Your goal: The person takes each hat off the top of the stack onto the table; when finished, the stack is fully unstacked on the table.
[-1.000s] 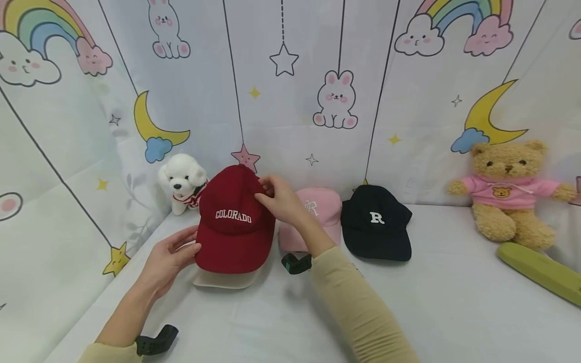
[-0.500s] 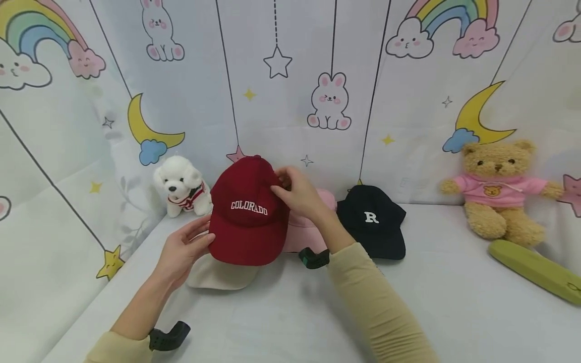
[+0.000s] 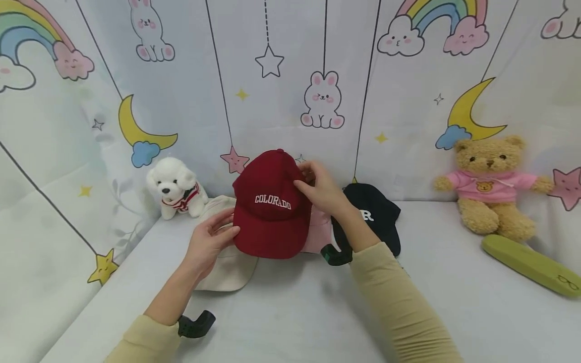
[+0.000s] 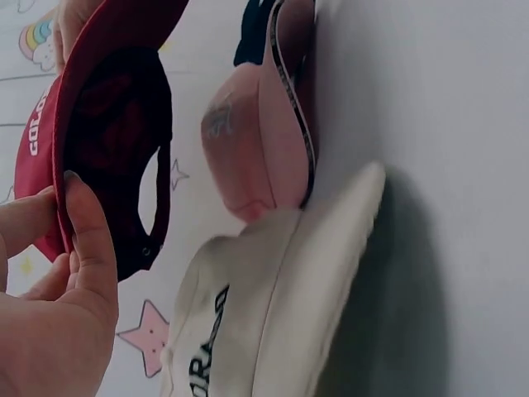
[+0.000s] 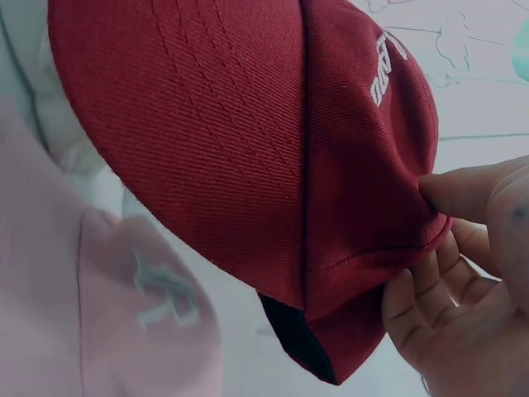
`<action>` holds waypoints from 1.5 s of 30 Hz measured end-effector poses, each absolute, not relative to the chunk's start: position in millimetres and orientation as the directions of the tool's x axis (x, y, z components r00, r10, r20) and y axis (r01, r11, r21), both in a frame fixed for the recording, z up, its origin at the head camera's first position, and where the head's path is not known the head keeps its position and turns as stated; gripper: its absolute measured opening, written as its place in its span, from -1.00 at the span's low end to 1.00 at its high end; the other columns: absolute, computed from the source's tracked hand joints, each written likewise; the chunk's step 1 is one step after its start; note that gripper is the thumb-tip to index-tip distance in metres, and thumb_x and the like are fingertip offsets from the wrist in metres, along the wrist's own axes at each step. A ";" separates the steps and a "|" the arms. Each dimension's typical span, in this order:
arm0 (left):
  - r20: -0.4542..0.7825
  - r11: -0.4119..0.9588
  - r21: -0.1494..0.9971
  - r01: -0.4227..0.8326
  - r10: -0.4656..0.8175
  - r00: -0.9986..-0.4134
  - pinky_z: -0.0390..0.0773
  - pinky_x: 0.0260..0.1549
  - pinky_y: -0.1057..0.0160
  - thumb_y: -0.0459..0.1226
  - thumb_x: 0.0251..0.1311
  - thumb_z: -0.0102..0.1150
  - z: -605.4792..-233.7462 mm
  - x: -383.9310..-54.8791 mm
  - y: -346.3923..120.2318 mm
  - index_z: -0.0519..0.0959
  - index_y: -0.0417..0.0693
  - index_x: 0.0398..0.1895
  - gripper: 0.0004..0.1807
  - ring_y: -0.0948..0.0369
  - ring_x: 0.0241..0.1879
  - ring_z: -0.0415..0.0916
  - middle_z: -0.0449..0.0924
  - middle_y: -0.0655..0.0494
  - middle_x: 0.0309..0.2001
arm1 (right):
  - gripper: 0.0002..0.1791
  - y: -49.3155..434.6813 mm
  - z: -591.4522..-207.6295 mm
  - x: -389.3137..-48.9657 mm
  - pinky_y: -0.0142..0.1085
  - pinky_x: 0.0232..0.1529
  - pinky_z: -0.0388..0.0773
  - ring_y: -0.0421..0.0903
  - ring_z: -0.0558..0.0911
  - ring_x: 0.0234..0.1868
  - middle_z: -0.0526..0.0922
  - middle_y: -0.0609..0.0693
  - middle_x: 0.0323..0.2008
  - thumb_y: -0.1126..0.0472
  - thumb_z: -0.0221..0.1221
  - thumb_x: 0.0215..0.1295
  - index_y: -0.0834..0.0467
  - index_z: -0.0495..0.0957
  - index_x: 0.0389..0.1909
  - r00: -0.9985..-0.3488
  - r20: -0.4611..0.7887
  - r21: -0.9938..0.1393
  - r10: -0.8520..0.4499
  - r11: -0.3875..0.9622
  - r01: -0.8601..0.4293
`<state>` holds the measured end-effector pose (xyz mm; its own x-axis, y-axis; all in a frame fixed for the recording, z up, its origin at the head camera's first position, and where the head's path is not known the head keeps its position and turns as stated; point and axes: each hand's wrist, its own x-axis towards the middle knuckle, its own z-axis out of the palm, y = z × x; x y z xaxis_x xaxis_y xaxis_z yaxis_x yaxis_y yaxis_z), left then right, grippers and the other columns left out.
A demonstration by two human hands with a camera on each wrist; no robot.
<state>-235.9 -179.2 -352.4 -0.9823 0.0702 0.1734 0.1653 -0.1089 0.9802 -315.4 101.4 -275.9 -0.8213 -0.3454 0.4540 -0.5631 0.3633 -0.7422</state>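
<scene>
"Pinching the red cap (image 3: 272,209) from both sides?"

"Yep: near the end of the brim (image 3: 271,243) with the left hand (image 3: 210,243), by the side of the crown (image 3: 272,176) with the right hand (image 3: 324,189). Held up over the table (image 3: 272,317), in front of the pink cap (image 3: 320,234)."

"Likely to handle how?"

"Probably light and grippy, soft crown, stiffer brim. Creased at the right-hand pinch, so squeeze gently up there, steer mostly by the brim."

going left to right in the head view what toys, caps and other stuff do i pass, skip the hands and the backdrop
White plush dog → cream cap → red COLORADO cap → pink cap, partly hidden → black cap → teddy bear → green case.
</scene>
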 end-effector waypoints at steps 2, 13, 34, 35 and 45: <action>0.181 -0.127 0.977 0.170 0.075 -0.981 0.64 -0.08 0.26 -0.51 0.37 0.15 -353.7 -239.9 -171.0 0.27 -0.30 0.46 -0.39 0.26 -0.04 0.61 0.46 -0.11 0.17 | -0.60 109.2 -273.6 -315.6 -0.11 -0.01 0.57 0.11 0.53 -0.01 0.49 0.22 0.04 0.37 0.17 0.43 0.34 0.38 0.22 -0.825 0.454 -0.735 -0.336 0.382 -0.560; 0.231 -0.170 0.963 0.210 0.116 -0.966 0.67 -0.15 0.24 -0.55 0.32 0.15 -353.1 -255.8 -124.8 0.33 -0.31 0.42 -0.41 0.24 -0.09 0.63 0.49 -0.17 0.13 | -0.63 153.2 -268.9 -319.0 -0.05 -0.01 0.56 0.10 0.56 -0.04 0.52 0.22 0.04 0.35 0.18 0.43 0.32 0.42 0.19 -0.837 0.478 -0.704 -0.266 0.454 -0.546; 0.310 -0.283 0.924 0.259 0.152 -0.939 0.67 -0.20 0.26 -0.59 0.24 0.21 -355.5 -276.7 -44.7 0.43 -0.31 0.34 -0.44 0.18 -0.11 0.60 0.54 -0.16 0.12 | -0.63 226.6 -260.4 -306.4 -0.12 0.05 0.44 0.10 0.49 0.00 0.53 0.25 0.04 0.29 0.15 0.47 0.33 0.43 0.21 -0.856 0.499 -0.683 -0.136 0.547 -0.485; 0.325 -0.290 0.918 0.272 0.155 -0.933 0.67 -0.21 0.26 -0.59 0.23 0.20 -355.7 -277.9 -40.7 0.44 -0.32 0.33 -0.44 0.18 -0.13 0.61 0.55 -0.16 0.10 | -0.63 230.5 -260.1 -305.7 -0.13 0.05 0.44 0.10 0.49 0.00 0.53 0.25 0.04 0.29 0.16 0.46 0.34 0.43 0.20 -0.856 0.501 -0.682 -0.130 0.549 -0.483; 0.329 -0.351 0.902 0.250 0.186 -0.926 0.66 -0.18 0.27 -0.55 0.26 0.21 -357.3 -283.2 2.3 0.42 -0.34 0.34 -0.45 0.20 -0.08 0.59 0.55 -0.13 0.10 | -0.63 267.7 -255.6 -295.6 -0.36 -0.09 0.44 0.07 0.50 -0.02 0.54 0.26 0.00 0.25 0.15 0.48 0.35 0.44 0.19 -0.845 0.529 -0.647 -0.076 0.609 -0.459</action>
<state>-283.2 2.3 -357.3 -0.9257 0.1862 0.3291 0.2502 -0.3512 0.9023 -295.6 267.7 -255.6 -0.8453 -0.0758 0.5289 -0.4593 0.6089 -0.6467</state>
